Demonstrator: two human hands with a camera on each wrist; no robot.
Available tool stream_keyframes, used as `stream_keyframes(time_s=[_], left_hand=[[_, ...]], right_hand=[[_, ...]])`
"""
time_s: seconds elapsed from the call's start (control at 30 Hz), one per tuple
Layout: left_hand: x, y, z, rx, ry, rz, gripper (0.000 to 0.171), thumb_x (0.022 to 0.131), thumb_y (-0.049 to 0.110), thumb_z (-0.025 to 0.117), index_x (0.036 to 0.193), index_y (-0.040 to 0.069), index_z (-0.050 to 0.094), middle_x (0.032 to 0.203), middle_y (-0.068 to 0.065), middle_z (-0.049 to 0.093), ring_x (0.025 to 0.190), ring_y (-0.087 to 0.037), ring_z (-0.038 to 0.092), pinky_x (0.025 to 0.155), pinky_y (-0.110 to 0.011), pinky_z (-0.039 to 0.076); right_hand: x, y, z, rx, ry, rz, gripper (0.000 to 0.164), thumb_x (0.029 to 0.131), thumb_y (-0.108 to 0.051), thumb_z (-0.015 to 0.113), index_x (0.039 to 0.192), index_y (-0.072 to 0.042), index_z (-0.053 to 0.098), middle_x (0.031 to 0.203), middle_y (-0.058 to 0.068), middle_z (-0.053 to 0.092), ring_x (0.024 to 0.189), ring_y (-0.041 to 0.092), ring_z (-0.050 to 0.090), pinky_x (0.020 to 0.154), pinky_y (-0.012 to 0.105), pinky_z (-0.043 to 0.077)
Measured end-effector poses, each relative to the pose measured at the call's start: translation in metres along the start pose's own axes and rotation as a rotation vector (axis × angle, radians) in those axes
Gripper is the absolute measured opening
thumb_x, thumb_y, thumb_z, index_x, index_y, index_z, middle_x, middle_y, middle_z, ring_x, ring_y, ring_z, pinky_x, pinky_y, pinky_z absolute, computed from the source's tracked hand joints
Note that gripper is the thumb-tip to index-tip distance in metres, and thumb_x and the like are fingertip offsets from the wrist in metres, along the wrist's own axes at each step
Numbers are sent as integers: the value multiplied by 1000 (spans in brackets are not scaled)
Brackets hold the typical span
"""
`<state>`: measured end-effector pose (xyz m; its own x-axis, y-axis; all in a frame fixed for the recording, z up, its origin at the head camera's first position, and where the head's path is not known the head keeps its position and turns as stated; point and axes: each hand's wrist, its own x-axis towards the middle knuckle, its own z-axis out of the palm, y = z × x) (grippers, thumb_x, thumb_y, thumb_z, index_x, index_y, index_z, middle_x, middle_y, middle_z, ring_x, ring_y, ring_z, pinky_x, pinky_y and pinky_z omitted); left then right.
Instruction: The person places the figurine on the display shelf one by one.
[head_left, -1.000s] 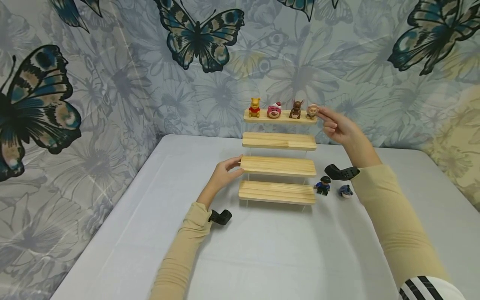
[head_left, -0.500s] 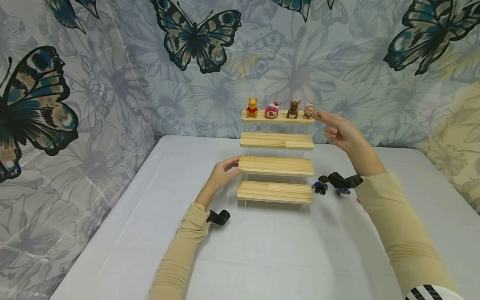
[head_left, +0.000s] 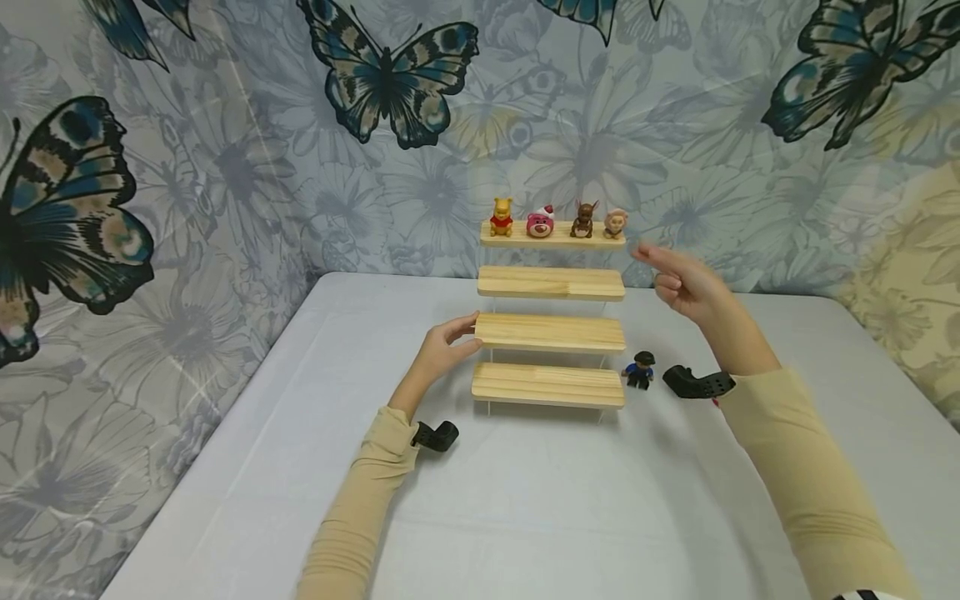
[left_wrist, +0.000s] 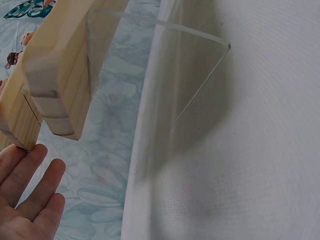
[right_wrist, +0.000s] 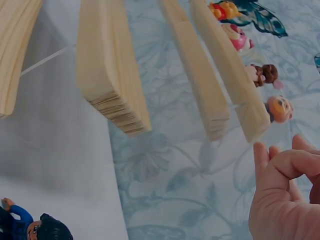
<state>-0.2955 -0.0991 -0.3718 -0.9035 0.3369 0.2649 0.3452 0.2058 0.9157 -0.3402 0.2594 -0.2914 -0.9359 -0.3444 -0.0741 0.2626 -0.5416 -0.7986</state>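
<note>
The small toy figure in a blue jacket and dark cap point(head_left: 640, 371) is on the white cloth-covered table point(head_left: 525, 500), just beside the right end of the lowest board of the four-tier pale wooden stand with clear supports point(head_left: 551, 283). Whether it stands or lies cannot be told. The boards' long axes run left to right before the person.

The right hand point(head_left: 688, 285) is the nearer: it is above the figure, towards the table's back edge. It is released, fingers partly bent, holding nothing, apart from the top board's right end. The nearest item there is the beige pale-faced figurine point(head_left: 615, 223), last on the right in a row of four on that board.

The left hand point(head_left: 442, 348) lightly grips the left end of the second-lowest board between thumb and fingers.
</note>
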Motion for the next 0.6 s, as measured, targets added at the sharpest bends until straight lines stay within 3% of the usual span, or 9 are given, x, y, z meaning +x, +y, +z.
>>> stream_keyframes(time_s=[0.1,0.23,0.33,0.43,0.47,0.6], left_hand=[[-3,6,-1,14,0,-4,48,85,3,58,128,-11,41,127,-24,44,114,-38,43,101,-40,29],[-3,7,0,17,4,-8,48,85,3,58,128,-11,41,127,-23,45,114,-37,43,101,-40,29],[-2,6,0,10,5,1,48,85,2,58,127,-11,42,126,-24,45,113,-38,43,101,-40,30],[-2,5,0,8,2,8,47,85,2,58,127,-11,41,126,-24,45,113,-37,44,101,-39,30],[-1,4,0,9,1,6,47,85,2,58,127,-11,42,126,-23,46,112,-37,44,101,-38,30],[0,3,-1,5,7,3,48,85,3,59,127,-10,42,125,-23,47,111,-35,46,100,-40,31]], right_hand=[[-4,2,-1,2,-22,-2,54,95,-10,44,143,-11,20,107,4,59,39,9,35,35,18,32],[-10,5,-5,-20,-46,-18,63,96,-10,42,143,-6,0,108,4,60,38,9,34,35,19,32],[-17,8,-10,-12,-57,-23,46,96,-9,41,140,-8,28,109,5,59,39,9,33,35,19,33],[-23,12,-17,1,-70,-21,27,97,-9,38,120,-6,52,110,5,58,40,9,34,36,19,32],[-25,14,-19,1,-72,-19,24,97,-9,37,113,-5,55,110,5,58,40,9,35,37,19,32],[-33,19,-26,25,-82,-5,25,98,-9,34,111,-5,56,111,5,57,42,10,31,38,20,33]])
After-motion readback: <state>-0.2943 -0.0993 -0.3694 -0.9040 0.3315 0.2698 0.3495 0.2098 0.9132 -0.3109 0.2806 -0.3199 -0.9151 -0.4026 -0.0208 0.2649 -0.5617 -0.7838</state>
